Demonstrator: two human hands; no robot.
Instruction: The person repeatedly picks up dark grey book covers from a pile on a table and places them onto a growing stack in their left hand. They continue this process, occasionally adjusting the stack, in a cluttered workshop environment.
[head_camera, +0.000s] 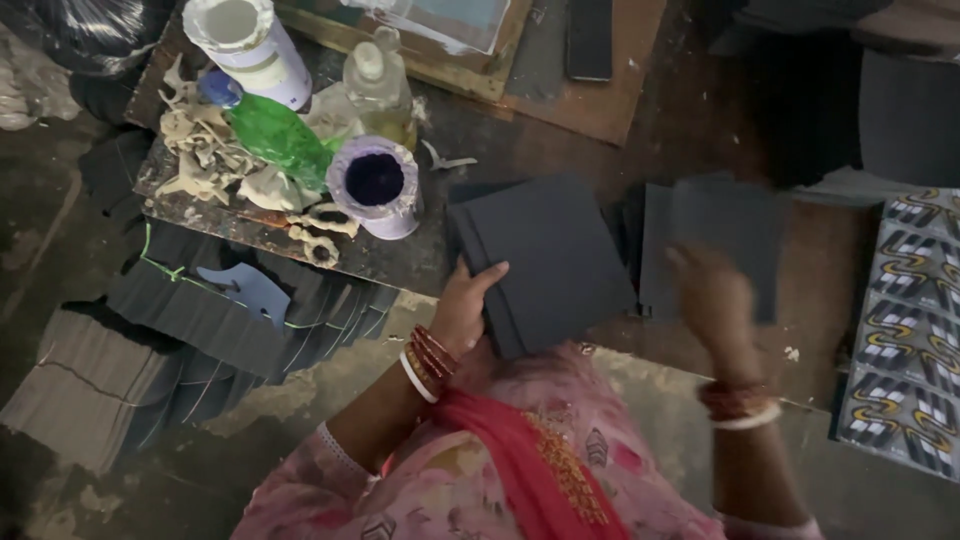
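The left hand has its fingers curled over the edge of a stack of dark grey square sheets, held above the lap. The blurred right hand hovers over another dark grey sheet pile on the brown surface; its finger spread cannot be told. Nearby stands a purple-stained white cup.

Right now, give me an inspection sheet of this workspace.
Surface: worn floor and brown board.
Job's things: dark sheets; second stack beside them.
Clutter: green bottle, cup of dark liquid, clear bottle, fanned dark strips, patterned sheets.
Grippers: left hand grips the dark sheets' edge; right hand blurred above the second stack.
Cables: nothing seen.
Surroundings: dim, crowded.
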